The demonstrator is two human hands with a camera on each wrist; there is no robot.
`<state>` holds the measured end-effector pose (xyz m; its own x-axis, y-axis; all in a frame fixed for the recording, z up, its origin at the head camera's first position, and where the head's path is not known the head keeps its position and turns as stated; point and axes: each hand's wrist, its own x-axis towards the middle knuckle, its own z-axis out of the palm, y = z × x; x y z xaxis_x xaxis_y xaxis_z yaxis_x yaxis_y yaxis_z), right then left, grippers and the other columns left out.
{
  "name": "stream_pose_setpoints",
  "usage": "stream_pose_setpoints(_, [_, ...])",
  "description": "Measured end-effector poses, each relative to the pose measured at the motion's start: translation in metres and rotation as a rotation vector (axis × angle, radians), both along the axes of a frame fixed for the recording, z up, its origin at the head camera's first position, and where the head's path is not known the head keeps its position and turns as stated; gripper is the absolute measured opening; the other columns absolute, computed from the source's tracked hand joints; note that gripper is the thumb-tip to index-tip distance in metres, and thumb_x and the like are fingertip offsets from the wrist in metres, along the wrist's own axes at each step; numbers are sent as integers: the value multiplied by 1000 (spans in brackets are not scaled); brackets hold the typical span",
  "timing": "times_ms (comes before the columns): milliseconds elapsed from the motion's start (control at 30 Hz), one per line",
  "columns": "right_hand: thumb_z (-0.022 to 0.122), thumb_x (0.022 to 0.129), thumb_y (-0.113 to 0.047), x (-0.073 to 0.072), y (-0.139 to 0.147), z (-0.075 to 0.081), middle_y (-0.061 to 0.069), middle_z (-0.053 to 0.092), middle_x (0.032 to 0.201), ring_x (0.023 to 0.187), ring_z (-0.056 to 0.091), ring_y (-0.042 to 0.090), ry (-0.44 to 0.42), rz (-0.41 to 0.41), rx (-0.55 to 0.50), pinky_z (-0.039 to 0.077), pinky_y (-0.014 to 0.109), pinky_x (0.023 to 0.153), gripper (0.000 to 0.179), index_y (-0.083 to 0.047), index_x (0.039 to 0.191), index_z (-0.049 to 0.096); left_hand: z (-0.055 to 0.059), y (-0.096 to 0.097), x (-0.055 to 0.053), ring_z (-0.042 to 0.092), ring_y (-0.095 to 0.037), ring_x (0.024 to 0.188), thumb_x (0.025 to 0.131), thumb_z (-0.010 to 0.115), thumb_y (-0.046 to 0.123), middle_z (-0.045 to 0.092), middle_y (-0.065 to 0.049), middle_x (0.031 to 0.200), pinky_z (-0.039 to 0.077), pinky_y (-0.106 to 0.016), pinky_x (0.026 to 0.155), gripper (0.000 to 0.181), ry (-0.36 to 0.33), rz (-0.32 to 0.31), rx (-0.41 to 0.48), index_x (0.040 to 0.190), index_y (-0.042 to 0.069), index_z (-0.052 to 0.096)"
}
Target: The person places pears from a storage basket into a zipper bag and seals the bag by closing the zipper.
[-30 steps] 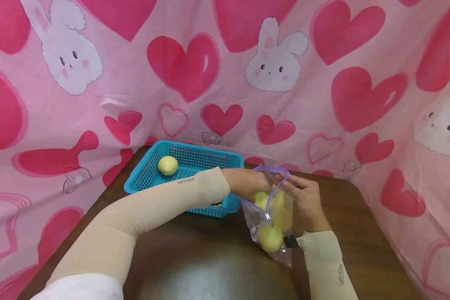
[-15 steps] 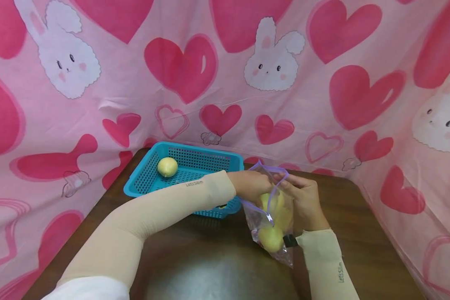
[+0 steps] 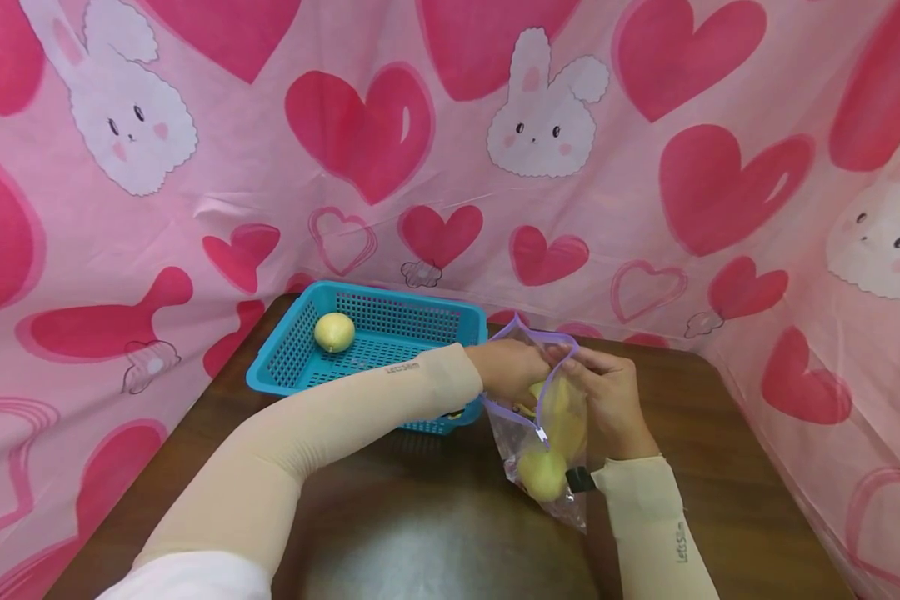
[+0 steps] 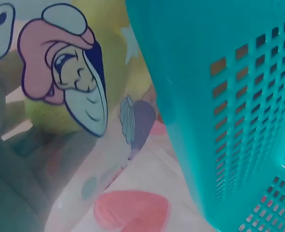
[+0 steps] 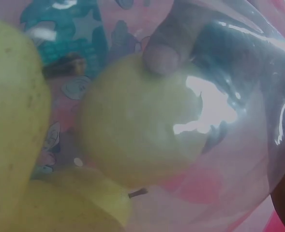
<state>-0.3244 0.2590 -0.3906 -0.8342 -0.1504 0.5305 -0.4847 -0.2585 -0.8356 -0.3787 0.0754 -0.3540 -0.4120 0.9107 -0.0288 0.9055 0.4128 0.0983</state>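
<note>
A clear zip bag [image 3: 506,450] with a purple rim stands over the table, several yellow pears [image 3: 542,473] showing through its side. My left hand [image 3: 508,368] reaches down through its mouth and grips a pear [image 5: 137,125]; in the right wrist view a fingertip [image 5: 161,58] presses on that pear through the plastic glare. The right hand [image 3: 617,404] pinches the bag's rim on the far right side, holding the mouth apart. Cartoon prints on the bag partly cover the left fingers in the left wrist view.
Left of the bag sits a blue plastic basket [image 3: 285,367], its near side behind the left forearm. One yellow pear [image 3: 335,332] lies in it. The brown wooden table [image 3: 420,517] runs back to a pink heart-patterned curtain [image 3: 450,175].
The left hand has moved right and deeper into the bag with the pear. The right hand keeps its hold on the rim, almost unmoved.
</note>
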Motion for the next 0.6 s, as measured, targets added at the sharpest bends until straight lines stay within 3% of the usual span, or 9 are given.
stream_pose_setpoints(133, [61,89,12,0,0,0,16,71,103,100,68,27,-4,5,-21,48,38,91,21,18,109,63,-4,3,0,63,0,73,82,73,49,68,12,92,48,-19,85,50,-6,15,26,122,21,65])
stream_pose_setpoints(233, [61,89,12,0,-1,0,17,71,103,100,68,28,-7,10,-38,48,38,91,21,18,109,63,-7,5,-1,60,2,65,83,75,47,66,11,90,47,-17,81,48,-7,29,49,121,20,65])
stream_pose_setpoints(300, [62,89,12,1,-1,0,17,71,102,100,68,27,-12,6,-41,48,37,91,21,17,109,64,-9,6,-1,61,1,61,83,75,43,67,9,91,49,-17,75,49,-51,41,60,123,18,63])
stream_pose_setpoints(400, [63,89,11,2,-2,0,16,71,102,99,68,27,-15,-4,-37,49,36,90,22,17,110,64,-11,6,-2,62,2,69,81,77,43,66,8,103,48,-16,79,58,-54,45,65,130,19,60])
stream_pose_setpoints(533, [64,89,9,2,-3,0,15,72,101,97,69,26,-14,-26,-20,51,34,89,22,14,110,66,-14,8,-5,59,-2,92,77,79,48,65,8,113,43,-18,91,65,58,8,37,133,20,62])
stream_pose_setpoints(600, [64,89,9,2,-3,-1,15,72,100,96,69,26,-22,-15,-32,51,35,89,21,13,109,67,-16,9,-6,60,-4,92,75,81,47,66,6,112,44,-20,91,66,62,5,12,131,18,63])
